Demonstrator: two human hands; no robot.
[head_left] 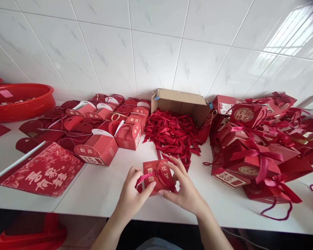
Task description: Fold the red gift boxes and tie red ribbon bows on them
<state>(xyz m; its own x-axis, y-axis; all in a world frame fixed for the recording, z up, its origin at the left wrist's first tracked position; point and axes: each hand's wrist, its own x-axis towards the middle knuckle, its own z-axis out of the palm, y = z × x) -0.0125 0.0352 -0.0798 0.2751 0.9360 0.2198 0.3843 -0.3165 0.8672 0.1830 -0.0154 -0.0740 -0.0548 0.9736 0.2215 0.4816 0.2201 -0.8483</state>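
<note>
A small red gift box (158,170) with gold characters rests near the table's front edge, between my hands. Across its top runs a dark pink ribbon (147,177). My left hand (134,190) is closed on the ribbon at the box's left side, its thumb lying against the top. Around the right side curves my right hand (186,190), fingers at the back edge and thumb at the front, gripping the box. My fingers partly hide the ribbon's ends and the box's sides. Just behind the box lies a pile of loose red ribbons (172,133).
An open cardboard carton (183,99) lies behind the ribbons. Several folded gift boxes (97,149) crowd the left, with a red paper bag (41,170) in front. Several ribbon-tied boxes (250,159) are stacked right. A red basin (21,109) stands far left against the tiled wall (156,48).
</note>
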